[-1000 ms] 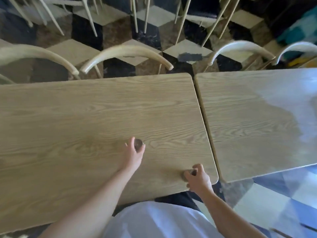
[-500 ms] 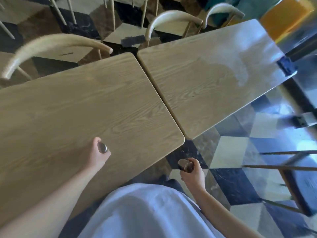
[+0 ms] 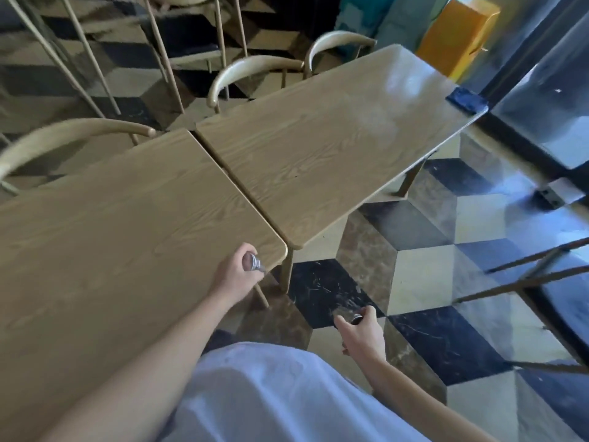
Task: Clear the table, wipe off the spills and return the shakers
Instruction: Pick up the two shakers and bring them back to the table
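Both tabletops (image 3: 121, 237) look bare; each hand grips 1 shaker: left hand (image 3: 237, 277) centre frame, right hand (image 3: 361, 334) lower right. Returning them remains.

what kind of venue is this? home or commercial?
Probably commercial, a cafe or restaurant dining room: two matching wooden tables pushed end to end, identical curved-back chairs tucked along them, and a shaker in the left hand and the right hand.

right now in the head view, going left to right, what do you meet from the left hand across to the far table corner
left hand gripping a metal-capped shaker → right hand gripping a dark-capped glass shaker → dark blue flat object on the far wooden table's corner
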